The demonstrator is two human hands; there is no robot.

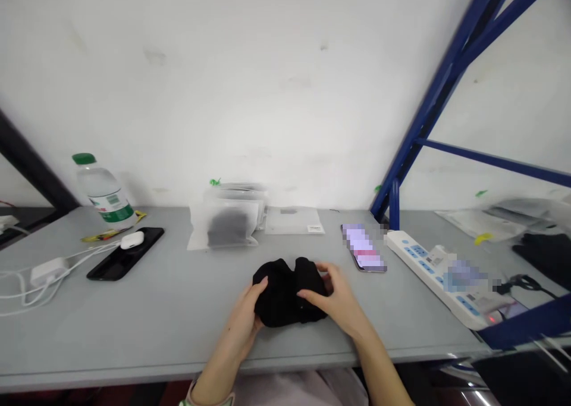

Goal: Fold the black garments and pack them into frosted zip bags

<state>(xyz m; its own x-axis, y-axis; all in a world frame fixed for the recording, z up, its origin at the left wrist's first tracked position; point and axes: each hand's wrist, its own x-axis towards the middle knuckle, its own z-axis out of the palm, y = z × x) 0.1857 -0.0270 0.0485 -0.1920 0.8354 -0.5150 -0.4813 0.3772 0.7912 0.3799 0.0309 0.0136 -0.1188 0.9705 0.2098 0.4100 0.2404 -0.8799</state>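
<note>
A bundle of soft black cloth [279, 302] is held low over the grey table near its front edge, with a fold or roll standing up on its right part. I cannot make out what kind of item the cloth is. My left hand [250, 314] grips its left side, thumb on top and the other fingers hidden beneath. My right hand [332, 293] is closed round the right part, thumb on the near face and fingers behind it. Beyond the cloth, a frosted plastic bag [227, 224] with something dark inside leans against more bags by the wall.
A flat clear bag [294, 221] lies at the back. On the right are a lit phone [363, 248], a white power strip [432, 275] and a blue metal frame [428, 108]. Leftward are a water bottle [104, 191], black phone [127, 254], white earphone case [132, 239] and white cables [27, 296].
</note>
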